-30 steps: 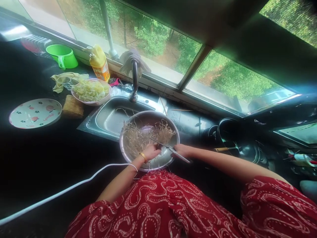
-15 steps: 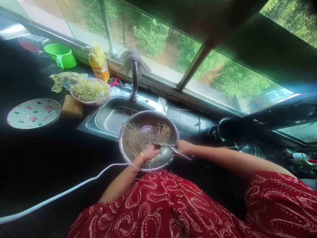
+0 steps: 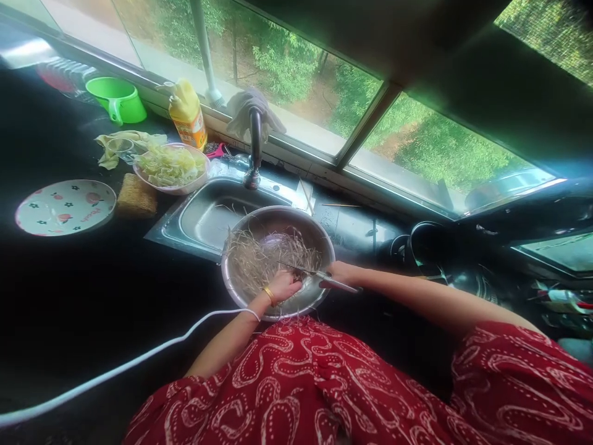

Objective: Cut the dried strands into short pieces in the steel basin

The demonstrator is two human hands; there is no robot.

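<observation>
Right hand (image 3: 340,274) closed around the handles of scissors (image 3: 309,272), blades pointing left over the strands. Left hand (image 3: 283,285) just beside, gold bangle (image 3: 268,293) at the wrist, fingers curled down into a tangle of thin tan strands (image 3: 264,256), pinching a bunch of them. Strands heaped inside a steel bowl (image 3: 319,232), sitting at the near right edge of the sink (image 3: 199,216). Behind the bowl, a dark tap (image 3: 254,148) draped with a cloth. Left on the dark desk (image 3: 92,278): pink bowl of pale shreds (image 3: 170,168), yellow bottle (image 3: 188,115), green cup (image 3: 118,99), patterned plate (image 3: 65,207). White cable (image 3: 139,358) trailing across the near desk.
</observation>
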